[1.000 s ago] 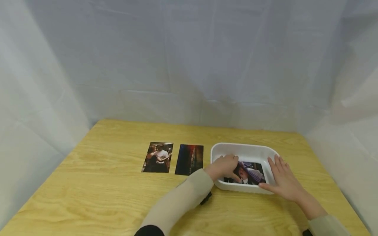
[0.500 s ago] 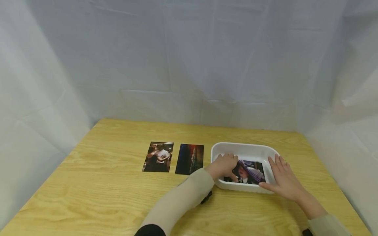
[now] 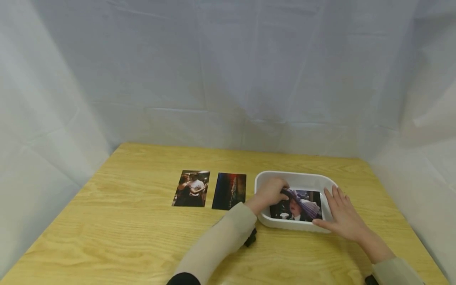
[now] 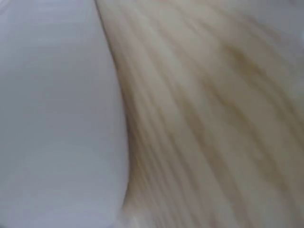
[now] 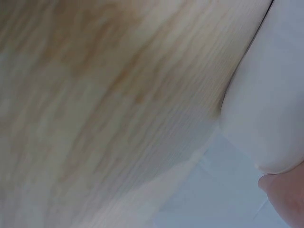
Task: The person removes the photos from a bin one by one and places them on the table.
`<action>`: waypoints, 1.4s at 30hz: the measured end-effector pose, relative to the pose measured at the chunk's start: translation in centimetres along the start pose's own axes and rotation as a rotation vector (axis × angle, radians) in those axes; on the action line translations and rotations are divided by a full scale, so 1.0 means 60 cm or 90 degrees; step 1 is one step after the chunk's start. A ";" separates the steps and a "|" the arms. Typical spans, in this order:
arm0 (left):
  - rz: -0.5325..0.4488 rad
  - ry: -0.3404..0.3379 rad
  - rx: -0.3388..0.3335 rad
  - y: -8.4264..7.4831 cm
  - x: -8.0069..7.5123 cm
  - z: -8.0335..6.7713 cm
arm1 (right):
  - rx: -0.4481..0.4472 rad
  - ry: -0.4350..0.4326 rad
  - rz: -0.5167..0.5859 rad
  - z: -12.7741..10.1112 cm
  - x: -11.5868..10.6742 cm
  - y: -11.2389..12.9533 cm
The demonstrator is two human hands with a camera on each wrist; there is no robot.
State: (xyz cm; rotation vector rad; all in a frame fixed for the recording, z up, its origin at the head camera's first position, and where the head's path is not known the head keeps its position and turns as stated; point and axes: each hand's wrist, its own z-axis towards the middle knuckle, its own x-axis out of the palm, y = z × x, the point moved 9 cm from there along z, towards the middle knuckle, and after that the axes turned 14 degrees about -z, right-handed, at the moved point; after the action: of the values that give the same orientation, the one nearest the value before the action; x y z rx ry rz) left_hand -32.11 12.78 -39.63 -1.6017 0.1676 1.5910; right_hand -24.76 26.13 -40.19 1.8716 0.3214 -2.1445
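Two photos (image 3: 210, 189) lie on the wooden table (image 3: 117, 233), white sheeting (image 3: 228, 71) behind. The left hand (image 3: 271, 191) pinches a photo (image 3: 299, 206) inside the white tray (image 3: 295, 179); the right hand (image 3: 342, 215) rests flat-fingered on its rim.

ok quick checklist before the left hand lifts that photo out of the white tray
1. Left hand grips the photo at its left edge: ok, fingers curl round it.
2. Photo free of the tray: not ok, it lies inside the white tray, left edge seemingly raised.
3. Right hand steadies the tray: ok, flat against its right rim.
4. More photos beneath it: cannot tell.
5. Landing spot on the table: ok, bare wood beside the dancing-couple photo and the dark photo.
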 end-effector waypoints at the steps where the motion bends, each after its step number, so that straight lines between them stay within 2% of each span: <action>1: -0.023 -0.006 -0.002 0.002 -0.003 0.000 | -0.001 -0.001 0.000 0.001 0.000 0.000; 9: -0.229 -0.024 -0.036 0.018 -0.021 -0.004 | -0.008 -0.009 0.004 0.004 0.002 0.005; 17: -0.283 -0.103 -0.077 0.039 -0.061 -0.012 | -0.012 -0.017 0.007 0.005 0.000 0.004; 24: -0.373 -0.198 -0.121 0.069 -0.118 -0.030 | -0.006 -0.004 0.003 0.006 0.001 0.000; 28: -0.414 -0.253 -0.146 0.091 -0.150 -0.049 | -0.008 -0.005 0.003 0.006 0.003 -0.001; 32: -0.491 -0.296 -0.183 0.120 -0.173 -0.074 | -0.013 -0.011 0.002 0.007 0.003 -0.001; 34: -0.538 -0.315 -0.204 0.138 -0.182 -0.089 | -0.016 -0.011 0.004 0.007 0.004 0.001; 35: -0.568 -0.331 -0.186 0.163 -0.178 -0.090 | -0.017 -0.012 0.005 0.007 0.005 0.001; 37: -0.603 -0.349 -0.214 0.185 -0.186 -0.109 | -0.018 -0.010 0.009 0.008 0.006 0.002; 41: -0.658 -0.371 -0.304 0.234 -0.199 -0.152 | -0.020 -0.016 0.011 0.009 0.007 0.003; 42: -0.662 -0.365 -0.360 0.229 -0.210 -0.172 | -0.021 -0.021 0.011 0.009 0.007 0.003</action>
State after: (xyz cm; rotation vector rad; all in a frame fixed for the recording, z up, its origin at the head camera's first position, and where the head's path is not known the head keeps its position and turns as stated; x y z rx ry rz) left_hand -35.21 -8.10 -36.73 -1.1675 -1.3014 1.1803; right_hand -25.23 25.77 -40.52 1.8135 0.3302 -2.1426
